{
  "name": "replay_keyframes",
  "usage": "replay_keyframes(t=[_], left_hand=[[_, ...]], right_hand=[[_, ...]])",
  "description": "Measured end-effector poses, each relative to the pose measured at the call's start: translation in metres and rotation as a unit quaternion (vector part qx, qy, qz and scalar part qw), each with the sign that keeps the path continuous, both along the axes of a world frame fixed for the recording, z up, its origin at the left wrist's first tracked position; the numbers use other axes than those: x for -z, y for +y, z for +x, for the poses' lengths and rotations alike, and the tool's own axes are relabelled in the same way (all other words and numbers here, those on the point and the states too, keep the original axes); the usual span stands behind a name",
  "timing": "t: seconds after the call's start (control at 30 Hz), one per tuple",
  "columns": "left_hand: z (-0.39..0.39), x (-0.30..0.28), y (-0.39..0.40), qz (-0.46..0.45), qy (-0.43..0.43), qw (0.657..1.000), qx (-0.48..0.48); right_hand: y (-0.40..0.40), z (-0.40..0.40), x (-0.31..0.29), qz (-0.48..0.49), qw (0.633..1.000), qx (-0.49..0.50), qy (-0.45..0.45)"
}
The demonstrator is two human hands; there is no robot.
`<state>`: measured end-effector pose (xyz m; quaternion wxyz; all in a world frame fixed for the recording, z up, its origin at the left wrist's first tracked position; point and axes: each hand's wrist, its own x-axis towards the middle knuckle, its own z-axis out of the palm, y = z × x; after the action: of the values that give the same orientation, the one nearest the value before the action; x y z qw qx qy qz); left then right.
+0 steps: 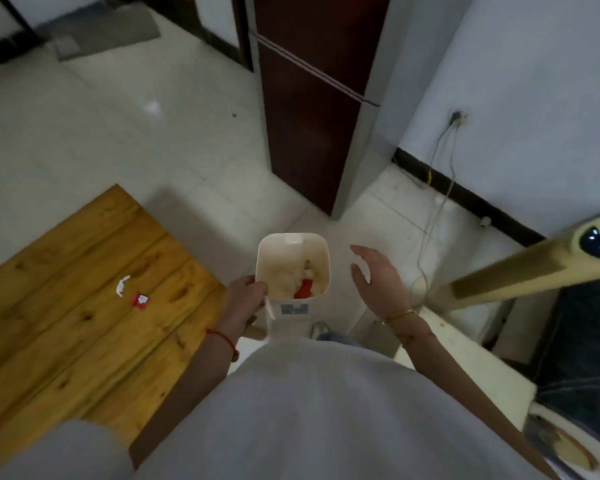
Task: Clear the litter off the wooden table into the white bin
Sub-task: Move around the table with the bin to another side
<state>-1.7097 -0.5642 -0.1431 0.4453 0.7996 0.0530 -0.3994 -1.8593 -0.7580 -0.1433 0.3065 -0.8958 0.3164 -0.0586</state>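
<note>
**Q:** Closest to the lens, what fills the bottom?

**R:** Pale grey shirt (309, 410), the wearer's own chest, with both forearms reaching out past it.

**Q:** What is the left hand doing?

**R:** That left hand (245, 296) is curled, fingers (257, 289) closed on the near left corner of the white bin (293, 268), gripping its rim. A thin white scrap (269, 308) hangs down just below those fingers; whether it is pinched between them I cannot tell. A red string (222, 339) circles the wrist.

**Q:** And the right hand?

**R:** Its fingers are spread and loosely curved, holding nothing. The right hand (374, 282) hovers just beside the bin's right wall, apart from it. A gold bangle (400, 313) sits on that wrist.

**Q:** What is in the bin?

**R:** Crumpled pale paper and one red piece (303, 289) toward the near side, between the two sets of fingers.

**Q:** Any litter on the table?

**R:** Two bits. Left of the gripping fingers, well apart from them, a small red wrapper (140, 300) lies flat on the wooden table (66, 323), and a curved white scrap of paper (122, 285) lies just beside it, farther left and a little farther away.

**Q:** Beyond the fingertips?

**R:** Pale floor tiles (136, 133) and a dark red fridge (312, 109).
</note>
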Motion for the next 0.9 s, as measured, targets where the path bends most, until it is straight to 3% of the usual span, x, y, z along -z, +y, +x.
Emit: replay_keyframes(t=[0.23, 0.5, 0.9], left_hand=[[0.047, -0.006, -0.04, -0.005, -0.006, 0.988, -0.153], [0.119, 0.014, -0.054, 0.002, 0.013, 0.955, -0.296], [0.242, 0.022, -0.048, 0.029, 0.024, 0.902, -0.431]], right_hand=[[-0.073, 0.11, -0.004, 0.003, 0.99, -0.142, 0.008], [-0.099, 0.243, 0.005, 0.036, 0.962, -0.271, 0.003], [-0.076, 0.465, 0.003, 0.035, 0.881, -0.471, 0.01]])
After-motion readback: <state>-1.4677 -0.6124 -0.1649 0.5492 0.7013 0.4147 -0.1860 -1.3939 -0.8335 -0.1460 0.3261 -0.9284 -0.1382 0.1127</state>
